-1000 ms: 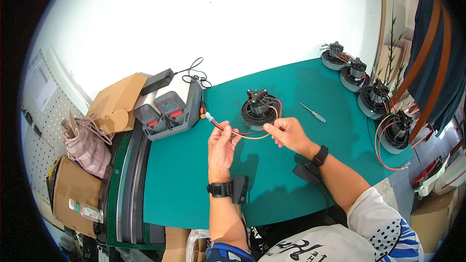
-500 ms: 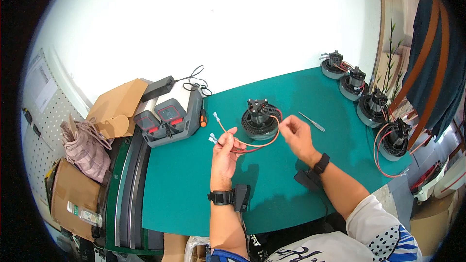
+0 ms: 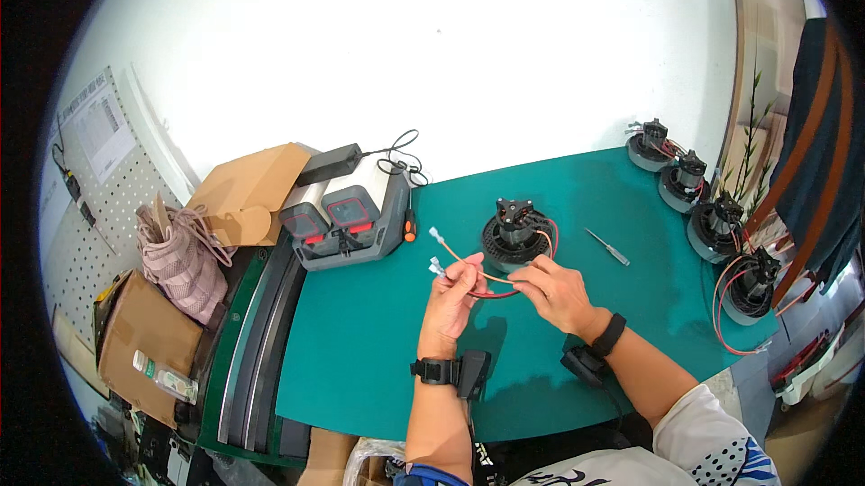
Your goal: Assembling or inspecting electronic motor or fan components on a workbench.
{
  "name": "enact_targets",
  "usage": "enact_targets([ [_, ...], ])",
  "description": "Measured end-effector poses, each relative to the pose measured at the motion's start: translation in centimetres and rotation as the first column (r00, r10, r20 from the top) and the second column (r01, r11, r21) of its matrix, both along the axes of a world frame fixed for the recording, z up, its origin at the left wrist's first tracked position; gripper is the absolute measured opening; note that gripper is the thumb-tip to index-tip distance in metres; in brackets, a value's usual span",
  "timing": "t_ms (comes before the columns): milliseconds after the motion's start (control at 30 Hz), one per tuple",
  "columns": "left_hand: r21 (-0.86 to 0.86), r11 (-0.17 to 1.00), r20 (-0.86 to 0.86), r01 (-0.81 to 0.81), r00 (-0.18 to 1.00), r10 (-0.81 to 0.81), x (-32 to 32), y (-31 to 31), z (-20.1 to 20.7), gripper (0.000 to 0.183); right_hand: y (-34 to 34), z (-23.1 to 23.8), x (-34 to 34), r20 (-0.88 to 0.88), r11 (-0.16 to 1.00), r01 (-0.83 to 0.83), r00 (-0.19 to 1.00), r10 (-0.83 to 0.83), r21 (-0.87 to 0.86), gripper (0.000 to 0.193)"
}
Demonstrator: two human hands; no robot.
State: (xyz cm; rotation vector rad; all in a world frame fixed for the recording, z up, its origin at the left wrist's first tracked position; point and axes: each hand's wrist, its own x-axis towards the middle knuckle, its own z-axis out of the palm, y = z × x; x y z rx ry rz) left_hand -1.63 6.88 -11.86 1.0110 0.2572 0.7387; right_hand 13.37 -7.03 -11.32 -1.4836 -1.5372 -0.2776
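A black blower motor with a round, ridged base stands upright on the green mat, just beyond my hands. An orange and a red wire loop from its right side toward me. My left hand is closed around both wires near their ends. Clear-sleeved terminals stick out past its fingers on the left. In a pinch, my right hand grips the wires farther along, close to the motor's front edge. Its fingertips partly cover the wires there.
Right of the motor lies a small screwdriver. Several similar motors line the mat's right edge. At the back left stand a grey battery unit, an orange-handled tool and a cardboard box. A pink bag sits beyond the mat's left edge.
My right hand has come down from beside the motor to the wires and now pinches them near my left hand. The whole view has shifted slightly.
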Motion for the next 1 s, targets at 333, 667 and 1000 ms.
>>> enact_targets([
  [333,0.36,0.885,-0.06,0.296,0.954,-0.294,-0.4,-0.7,-0.1,0.022,0.3,-1.8,1.2,0.035,0.993,-0.092,0.995,0.095,-0.078,0.007],
  [667,-0.072,0.997,0.081,-0.034,0.996,0.04,0.3,0.4,-0.1,0.02,0.4,-1.4,0.6,-0.031,0.997,-0.075,0.997,0.075,0.001,0.015],
  [1000,-0.12,0.992,0.187,0.033,0.982,-0.01,0.5,0.7,-0.4,0.028,0.2,-1.5,0.6,0.036,0.995,-0.053,0.998,0.057,-0.086,0.017],
])
